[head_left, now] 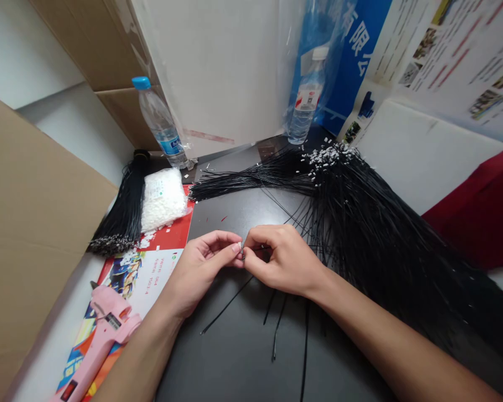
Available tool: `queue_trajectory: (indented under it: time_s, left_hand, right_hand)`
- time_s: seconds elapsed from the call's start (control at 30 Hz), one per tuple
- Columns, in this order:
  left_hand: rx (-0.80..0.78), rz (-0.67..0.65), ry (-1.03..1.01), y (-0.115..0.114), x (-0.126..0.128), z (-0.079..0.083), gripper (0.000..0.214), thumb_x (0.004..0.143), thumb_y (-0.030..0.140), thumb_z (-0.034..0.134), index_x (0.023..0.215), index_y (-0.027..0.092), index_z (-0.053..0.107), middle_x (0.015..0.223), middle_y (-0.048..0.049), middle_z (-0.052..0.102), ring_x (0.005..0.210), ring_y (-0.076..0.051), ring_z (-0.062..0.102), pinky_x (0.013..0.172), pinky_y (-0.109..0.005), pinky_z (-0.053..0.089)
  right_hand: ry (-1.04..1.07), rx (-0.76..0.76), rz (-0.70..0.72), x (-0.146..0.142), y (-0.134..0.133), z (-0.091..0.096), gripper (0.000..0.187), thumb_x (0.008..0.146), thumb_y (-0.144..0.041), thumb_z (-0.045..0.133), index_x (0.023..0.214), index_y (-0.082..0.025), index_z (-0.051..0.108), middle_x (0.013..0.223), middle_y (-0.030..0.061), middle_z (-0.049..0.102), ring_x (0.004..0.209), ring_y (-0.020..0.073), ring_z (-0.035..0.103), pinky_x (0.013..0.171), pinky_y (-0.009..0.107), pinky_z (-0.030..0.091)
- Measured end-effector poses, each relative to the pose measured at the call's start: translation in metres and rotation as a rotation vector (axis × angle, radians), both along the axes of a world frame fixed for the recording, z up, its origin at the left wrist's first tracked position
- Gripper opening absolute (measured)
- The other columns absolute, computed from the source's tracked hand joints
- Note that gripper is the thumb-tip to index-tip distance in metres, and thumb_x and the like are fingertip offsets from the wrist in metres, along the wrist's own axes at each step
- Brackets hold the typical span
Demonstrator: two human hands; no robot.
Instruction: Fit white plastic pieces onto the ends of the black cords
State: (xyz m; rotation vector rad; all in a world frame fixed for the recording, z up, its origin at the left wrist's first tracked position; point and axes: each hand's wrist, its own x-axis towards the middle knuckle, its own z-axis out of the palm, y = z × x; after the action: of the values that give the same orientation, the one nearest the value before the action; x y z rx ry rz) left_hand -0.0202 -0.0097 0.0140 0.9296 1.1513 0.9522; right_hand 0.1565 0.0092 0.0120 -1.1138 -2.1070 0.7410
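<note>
My left hand (195, 271) is closed in a pinch over the dark table (218, 357), with a small white plastic connector (240, 245) between thumb and forefinger. Against it, the thumb and forefinger of my right hand (285, 259) are pinched on the end of a thin black wire, mostly hidden by the fingers. Both sets of fingertips meet. A loose black wire (226, 309) sticks out below my right hand. To the right lies a big heap of black wires (339, 223), many tipped with white connectors (329, 158).
A bag of white pieces (163, 198) lies on a red printed sheet (174, 237), beside a bundle of black wires (123, 201). A pink glue gun (104, 335) rests at lower left. Behind stand a blue-capped bottle (161, 123) and a white-capped bottle (307, 100). Cardboard (29, 240) borders the left.
</note>
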Motion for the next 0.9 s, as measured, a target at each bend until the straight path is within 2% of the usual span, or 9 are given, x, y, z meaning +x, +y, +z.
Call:
queue_trajectory:
  time_s: [0.9]
  left_hand:
    - [-0.038,-0.010,-0.100,0.0010,-0.0016,-0.0002,0.027,0.068,0.031,0.087,0.086,0.015,0.074,0.080,-0.0011,0.073,0.067,-0.009,0.067,0.071,-0.019,0.055]
  right_hand:
    - [0.041,0.022,0.021,0.0007,0.0008,0.0008,0.013,0.078,-0.018,0.059,0.066,-0.015,0.064,0.061,-0.0032,0.061,0.055,0.0059,0.049,0.055,0.019,0.033]
